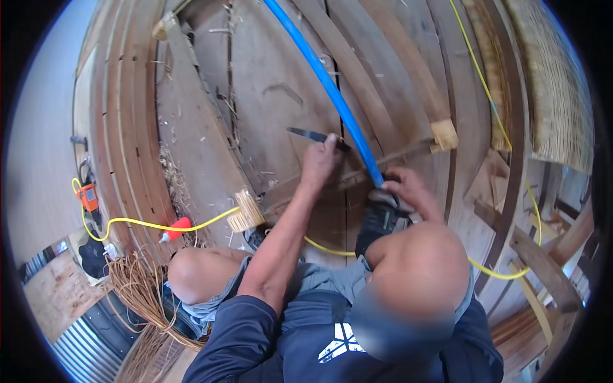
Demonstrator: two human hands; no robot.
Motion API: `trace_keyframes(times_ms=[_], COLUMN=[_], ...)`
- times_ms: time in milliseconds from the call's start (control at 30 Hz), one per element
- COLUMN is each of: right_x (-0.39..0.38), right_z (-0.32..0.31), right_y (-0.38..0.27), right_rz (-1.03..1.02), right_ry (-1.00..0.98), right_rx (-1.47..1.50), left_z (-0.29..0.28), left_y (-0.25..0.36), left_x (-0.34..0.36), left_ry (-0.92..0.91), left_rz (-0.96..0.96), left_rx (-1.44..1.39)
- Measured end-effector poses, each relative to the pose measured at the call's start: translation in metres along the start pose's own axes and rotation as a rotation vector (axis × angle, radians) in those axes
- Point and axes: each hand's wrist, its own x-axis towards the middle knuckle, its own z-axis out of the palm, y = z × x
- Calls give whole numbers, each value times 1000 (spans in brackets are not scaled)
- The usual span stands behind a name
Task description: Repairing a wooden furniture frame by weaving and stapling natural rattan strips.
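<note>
My left hand [320, 161] is closed around a knife [308, 134], its dark flat blade pointing left over the wooden planks. A long blue pipe [325, 80] slants from the far edge down to my right shoe [381, 220]. At the pipe's lower end my right hand [412, 191] has its fingers curled against it, beside the shoe. The pipe's very end is hidden by hand and shoe.
Beams with pale cut ends [246, 210] lie on both sides. A yellow cord [147, 223] runs across, past a red bottle [179, 228] and an orange tool [87, 198]. At lower left lies a bundle of brown cane strips [142, 290]; woven matting [552, 83] stands at right.
</note>
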Motion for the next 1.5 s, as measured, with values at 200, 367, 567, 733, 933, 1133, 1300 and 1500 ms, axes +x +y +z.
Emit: trace_keyframes(times_ms=[200,367,567,733,933,1133,1300,1500], right_x=[-49,-49,-11,9,40,44,40,16], right_z=[-72,-81,-63,-54,-69,-39,-20,-13], right_y=[-15,-74,-124,-149,-116,-72,-70,-71], right_rz=[-25,-218,-344,-666,-593,-420,-652,-345], right_ry=[-246,-470,-494,-147,-8,-436,-253,74], right_rx=[746,812,533,97,277,361,135,864], left_z=[-16,-12,12,22,7,-18,-30,-52], left_y=[28,64,60,56,62,64,65,49], left_x=[-16,-30,-28,-26,-37,-33,-29,-14], left_ry=[-41,-284,-578,-396,-487,-608,-579,-266], left_rz=[38,309,621,538,-108,-30,-95,-280], left_rx=[-351,-80,119,28,-750,-622,-598,-947])
